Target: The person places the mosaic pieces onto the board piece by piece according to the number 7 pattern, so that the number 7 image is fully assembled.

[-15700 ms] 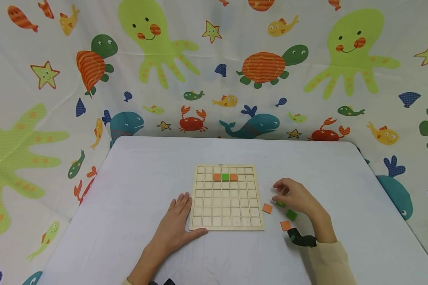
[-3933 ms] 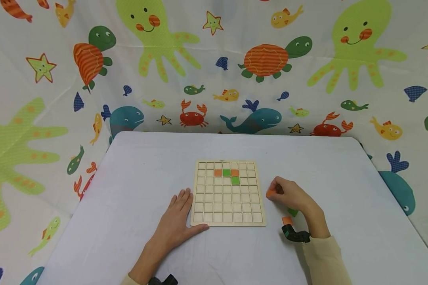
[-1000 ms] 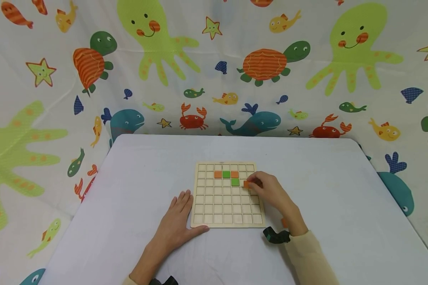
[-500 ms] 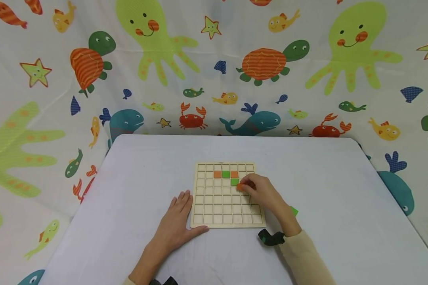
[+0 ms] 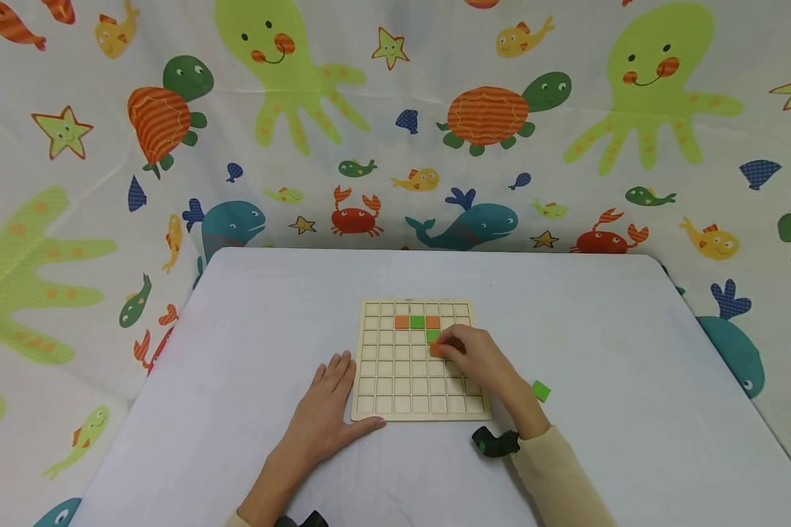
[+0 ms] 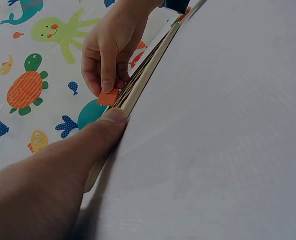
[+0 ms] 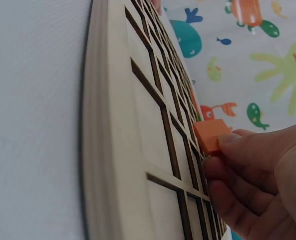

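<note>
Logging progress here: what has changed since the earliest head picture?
A green tile now sits on the board, below the right end of the three-tile row. The right hand has moved left over the board, pinching another orange tile from the table. The left hand, board and row stayed put.

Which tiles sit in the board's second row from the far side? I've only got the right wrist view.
Observer: From left to right, an orange tile, a green tile and a second orange tile.
Operator: Anything loose to the right?
Observer: Yes, at least one loose green tile on the white table.
Operator: And the other side?
Observer: The left hand has its thumb at the near edge of the board.
</note>
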A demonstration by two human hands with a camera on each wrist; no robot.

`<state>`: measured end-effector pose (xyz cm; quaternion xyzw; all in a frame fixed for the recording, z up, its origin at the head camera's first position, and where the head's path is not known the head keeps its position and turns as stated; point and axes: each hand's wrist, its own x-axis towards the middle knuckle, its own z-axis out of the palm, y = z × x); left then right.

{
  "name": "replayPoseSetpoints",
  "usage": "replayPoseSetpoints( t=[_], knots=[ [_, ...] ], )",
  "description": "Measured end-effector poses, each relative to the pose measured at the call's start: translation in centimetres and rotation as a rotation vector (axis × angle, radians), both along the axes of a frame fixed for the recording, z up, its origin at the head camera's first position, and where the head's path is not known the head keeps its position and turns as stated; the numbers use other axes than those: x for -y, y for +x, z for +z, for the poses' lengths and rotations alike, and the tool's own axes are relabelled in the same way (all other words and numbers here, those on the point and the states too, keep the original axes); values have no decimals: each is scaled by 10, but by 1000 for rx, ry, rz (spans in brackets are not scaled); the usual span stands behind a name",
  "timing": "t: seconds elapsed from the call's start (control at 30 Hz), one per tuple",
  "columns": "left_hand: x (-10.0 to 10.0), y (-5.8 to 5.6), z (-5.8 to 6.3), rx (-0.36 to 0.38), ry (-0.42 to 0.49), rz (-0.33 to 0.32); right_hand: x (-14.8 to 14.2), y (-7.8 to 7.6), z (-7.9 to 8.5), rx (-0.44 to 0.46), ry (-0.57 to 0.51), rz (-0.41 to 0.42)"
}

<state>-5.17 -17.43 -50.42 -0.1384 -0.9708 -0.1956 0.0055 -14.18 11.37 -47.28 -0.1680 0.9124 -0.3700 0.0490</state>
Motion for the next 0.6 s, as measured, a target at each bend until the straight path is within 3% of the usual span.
replayPoseSetpoints(
  t=[0.6],
  knots=[
    [0, 0, 0, -5, -13, 0, 1, 0, -6, -72, -25, 30]
  ],
)
